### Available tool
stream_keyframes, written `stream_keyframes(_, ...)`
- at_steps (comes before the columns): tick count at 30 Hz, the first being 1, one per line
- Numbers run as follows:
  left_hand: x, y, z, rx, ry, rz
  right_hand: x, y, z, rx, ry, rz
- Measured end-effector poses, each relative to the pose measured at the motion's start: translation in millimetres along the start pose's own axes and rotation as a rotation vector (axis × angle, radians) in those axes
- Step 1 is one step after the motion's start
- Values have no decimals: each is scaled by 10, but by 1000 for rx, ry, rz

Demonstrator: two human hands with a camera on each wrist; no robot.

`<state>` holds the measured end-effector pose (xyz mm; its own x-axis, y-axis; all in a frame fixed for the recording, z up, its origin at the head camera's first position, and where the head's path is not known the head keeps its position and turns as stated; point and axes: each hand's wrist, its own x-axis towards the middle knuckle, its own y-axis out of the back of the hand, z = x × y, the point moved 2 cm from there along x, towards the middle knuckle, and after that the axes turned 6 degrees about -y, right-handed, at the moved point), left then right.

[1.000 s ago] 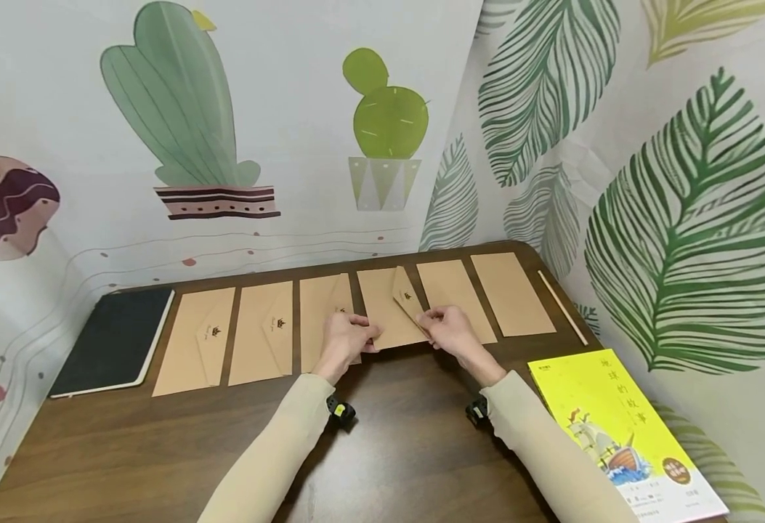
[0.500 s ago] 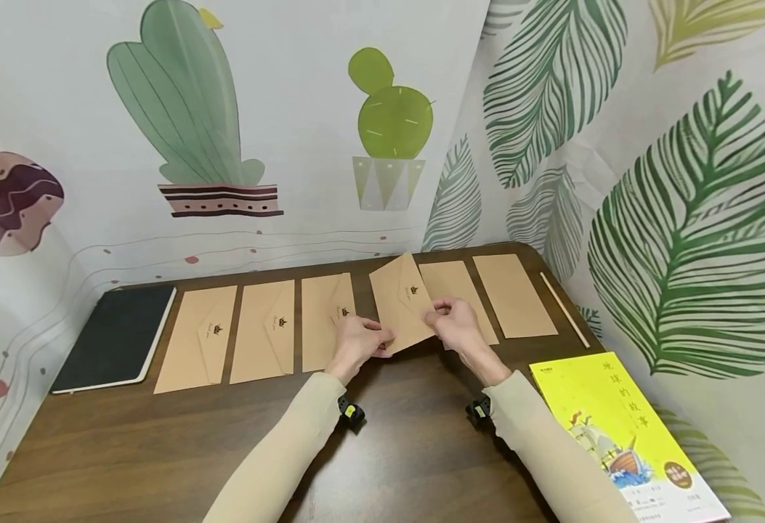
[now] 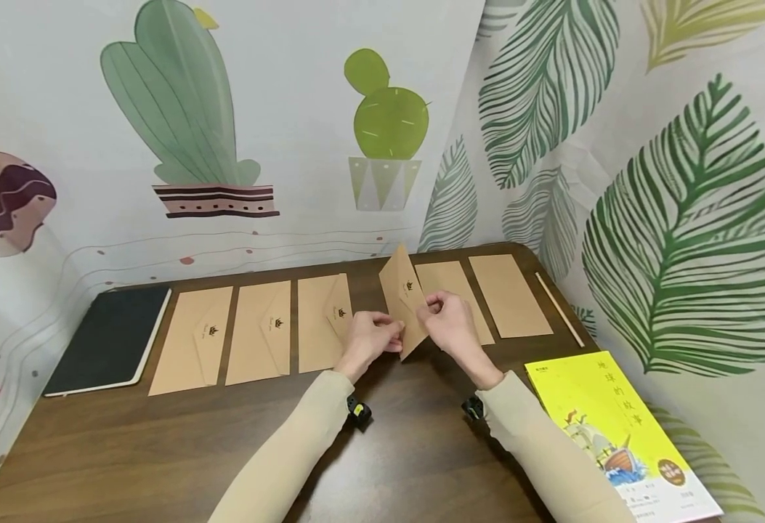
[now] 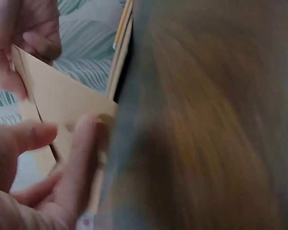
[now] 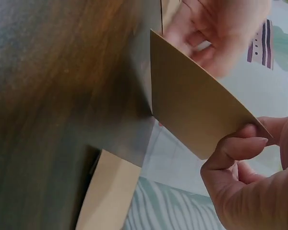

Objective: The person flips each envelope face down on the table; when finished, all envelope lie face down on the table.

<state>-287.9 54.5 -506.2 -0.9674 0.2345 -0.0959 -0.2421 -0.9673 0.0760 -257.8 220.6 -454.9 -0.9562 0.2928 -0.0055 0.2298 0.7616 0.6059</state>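
A brown kraft envelope [image 3: 403, 305] with a small black crown on its flap stands tilted above the wooden table. My right hand [image 3: 449, 322] pinches its right edge between thumb and fingers, also plain in the right wrist view, where the envelope's plain back [image 5: 192, 96] faces the camera. Close by the lower left side is my left hand [image 3: 370, 338]. Its thumb and index finger stand apart in the left wrist view, and blur hides whether they touch the paper. To the left lie three envelopes, flaps with crowns upward; the nearest is an envelope [image 3: 322, 319] beside my left hand.
Two plain-faced envelopes lie to the right, one partly behind my right hand and another [image 3: 509, 294] beyond it. A thin wooden stick [image 3: 560, 309] and a yellow book [image 3: 617, 428] are at the right edge. A black notebook [image 3: 107, 338] lies far left.
The envelope has come up off the table from its place in the row and turned more edge-on. Both hands rose with it, and the left hand shifted right.
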Motion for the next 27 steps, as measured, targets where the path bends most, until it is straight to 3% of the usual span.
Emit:
stream_keyframes(4,-30,-62,141,-8,-160,-18,-13,8,-27,-37,20,-16)
stream_keyframes(8,-59,-107,234,37,-201,-23,-25,2,-51,-41,39,-48)
stream_keyframes(14,-80,-106,286,46,-186,27,-49,-23,-45,32,38,-132)
stream_keyframes(20,-77,-69,327,85,-153,69,-40,-109,27,191,-62,-366)
stream_keyframes(27,-87,-45,346,171,-124,122,-10,-223,161,126,-117,-541)
